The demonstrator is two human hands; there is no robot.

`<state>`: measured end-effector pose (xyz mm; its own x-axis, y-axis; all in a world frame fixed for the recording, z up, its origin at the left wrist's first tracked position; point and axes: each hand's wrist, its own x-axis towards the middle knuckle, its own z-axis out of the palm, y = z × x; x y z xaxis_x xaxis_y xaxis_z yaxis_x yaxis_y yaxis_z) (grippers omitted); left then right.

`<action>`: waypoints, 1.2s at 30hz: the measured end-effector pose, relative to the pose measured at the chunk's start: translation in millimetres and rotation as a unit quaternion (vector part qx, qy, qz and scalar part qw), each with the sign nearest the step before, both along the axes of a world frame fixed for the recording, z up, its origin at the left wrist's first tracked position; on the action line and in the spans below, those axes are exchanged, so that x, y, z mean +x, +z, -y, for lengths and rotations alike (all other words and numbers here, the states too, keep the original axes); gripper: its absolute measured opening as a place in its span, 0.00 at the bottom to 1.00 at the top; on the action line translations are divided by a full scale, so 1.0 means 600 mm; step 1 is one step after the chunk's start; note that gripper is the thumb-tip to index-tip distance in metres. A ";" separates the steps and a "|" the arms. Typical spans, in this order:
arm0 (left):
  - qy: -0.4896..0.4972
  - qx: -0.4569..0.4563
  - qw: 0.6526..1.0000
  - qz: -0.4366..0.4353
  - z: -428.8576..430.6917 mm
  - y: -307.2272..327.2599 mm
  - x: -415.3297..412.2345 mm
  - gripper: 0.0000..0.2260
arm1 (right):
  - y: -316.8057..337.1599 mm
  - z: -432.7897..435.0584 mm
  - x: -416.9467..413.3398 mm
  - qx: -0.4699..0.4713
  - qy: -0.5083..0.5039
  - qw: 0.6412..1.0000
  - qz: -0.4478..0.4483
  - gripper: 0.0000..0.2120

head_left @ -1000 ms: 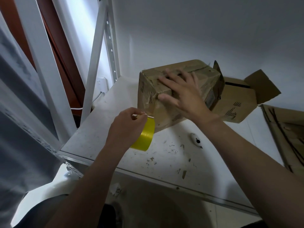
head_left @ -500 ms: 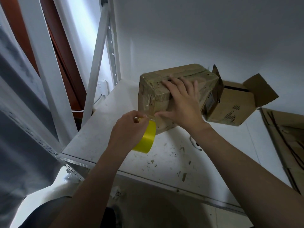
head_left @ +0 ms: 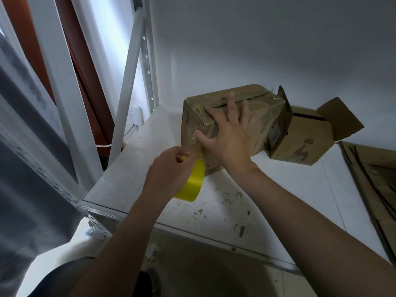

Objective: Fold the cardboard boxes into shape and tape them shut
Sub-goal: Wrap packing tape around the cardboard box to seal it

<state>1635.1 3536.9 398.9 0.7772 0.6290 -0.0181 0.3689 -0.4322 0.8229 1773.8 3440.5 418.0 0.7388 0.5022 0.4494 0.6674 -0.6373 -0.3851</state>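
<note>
Head view, looking down over two bare forearms at a white shelf [head_left: 132, 174] that is taking up most of the scene. Flat cardboard [head_left: 377, 185] is lying at its right edge, not yet folded into anything. A box [head_left: 265, 123] is sitting toward the back left of the shelf, folded into shape, its faces shining with tape, though a dark slit is showing along the top seam. A second box [head_left: 300, 144] is standing just beside it on the right, its flaps sticking up open with no tape visibly closing them. The right hand [head_left: 229, 136] is lying spread wide over the box's near top edge, fingers straight across the top, thumb pressing on the end face. The left hand [head_left: 169, 168] is curling round a yellow tape roll [head_left: 192, 183] at the box's lower near corner, apparently drawing a strip down the end face; the strip itself is too faint to make out for certain. Small scraps [head_left: 241, 230] are littering the shelf front. Judging by this, the box is nearing completion, with only the strip left to cut and press down; the second box is needing its flaps closed and taped, and the flat cardboard is waiting for every step.
</note>
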 end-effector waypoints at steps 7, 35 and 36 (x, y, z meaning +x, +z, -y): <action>-0.019 0.008 1.000 -0.010 0.012 0.010 -0.007 0.10 | 0.038 0.000 -0.009 -0.174 -0.024 0.983 0.055 0.31; -0.128 -0.119 0.983 0.050 0.170 0.068 -0.039 0.13 | 0.052 0.281 -0.091 0.043 0.117 0.972 -0.201 0.17; -0.143 -0.127 0.980 0.057 0.189 0.066 -0.037 0.12 | 0.046 0.303 -0.096 0.039 0.108 0.967 -0.227 0.16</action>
